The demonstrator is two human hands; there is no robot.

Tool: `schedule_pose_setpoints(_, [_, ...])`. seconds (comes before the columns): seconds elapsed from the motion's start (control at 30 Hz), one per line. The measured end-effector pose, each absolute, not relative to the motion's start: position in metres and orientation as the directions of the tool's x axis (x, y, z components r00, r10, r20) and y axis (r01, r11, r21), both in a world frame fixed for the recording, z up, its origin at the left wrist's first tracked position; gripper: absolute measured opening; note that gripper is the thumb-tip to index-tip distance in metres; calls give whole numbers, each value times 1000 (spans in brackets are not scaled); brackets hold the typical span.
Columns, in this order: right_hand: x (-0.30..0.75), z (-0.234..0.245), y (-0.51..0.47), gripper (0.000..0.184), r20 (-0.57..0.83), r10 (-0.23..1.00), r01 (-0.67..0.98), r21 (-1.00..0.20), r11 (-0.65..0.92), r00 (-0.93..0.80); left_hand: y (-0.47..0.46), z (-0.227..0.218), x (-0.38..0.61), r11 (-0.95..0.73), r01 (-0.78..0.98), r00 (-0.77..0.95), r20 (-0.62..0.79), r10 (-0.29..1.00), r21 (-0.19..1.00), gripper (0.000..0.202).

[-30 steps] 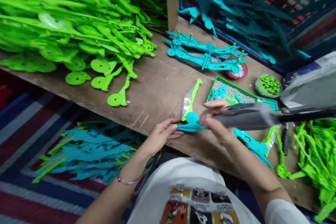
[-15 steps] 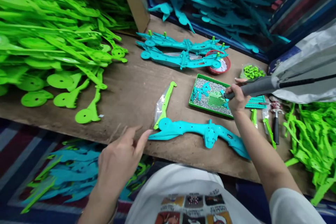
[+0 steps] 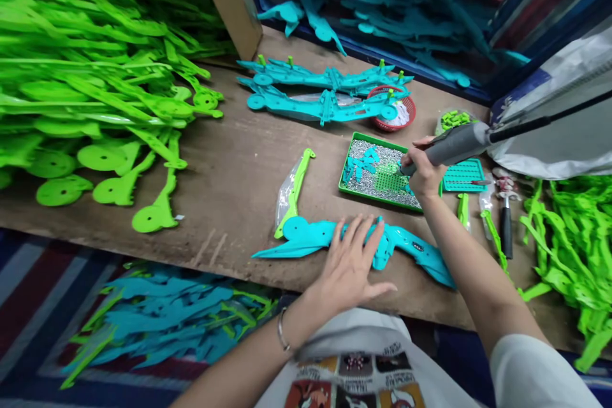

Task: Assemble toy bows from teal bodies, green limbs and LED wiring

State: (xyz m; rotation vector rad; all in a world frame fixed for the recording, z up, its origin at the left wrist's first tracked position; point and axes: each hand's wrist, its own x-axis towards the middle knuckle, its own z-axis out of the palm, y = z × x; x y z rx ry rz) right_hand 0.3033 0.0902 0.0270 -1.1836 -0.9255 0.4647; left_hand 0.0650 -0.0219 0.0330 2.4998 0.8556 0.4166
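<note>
Two teal assemblies (image 3: 320, 105) lie done at the workbench's (image 3: 229, 159) back edge, while at its front edge the open-fingered left hand (image 3: 351, 264) pins a third teal piece (image 3: 310, 236), seemingly unscrewed, and the right hand (image 3: 423, 172) grips an electric screwdriver (image 3: 454, 143) dipped in the screw tray (image 3: 342, 177).

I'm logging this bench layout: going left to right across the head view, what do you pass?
Green parts pile → left hand on teal part → right hand gripping grey tool → black-handled screwdriver → loose green heap.
</note>
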Motion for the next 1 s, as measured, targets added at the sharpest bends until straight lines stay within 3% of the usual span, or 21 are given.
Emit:
schedule_pose_setpoints(0.2, [302,37,91,26,388,727,205,-921,331,566,-18,21,73,-684,575,745,59,665,450,88])
schedule_pose_setpoints(0.4, [298,85,28,29,389,725,140,-914,381,569,-20,31,64,-675,621,718,57,694,399,84])
schedule_pose_setpoints(0.53, [299,107,-51,17,307,784,61,-943,328,540,-43,34,96,-771,501,811,98,577,393,90])
schedule_pose_setpoints(0.63, [303,108,-104,19,268,780,76,-959,274,566,-64,31,133,-829,411,871,105,480,380,95])
schedule_pose_setpoints(0.77, [307,99,-147,21,230,757,85,-970,226,612,-81,21,170,-847,398,889,78,451,352,98])
schedule_pose_setpoints(1.0, [307,79,-167,22,231,727,103,-971,217,647,-92,9,186,-837,412,878,88,470,360,73])
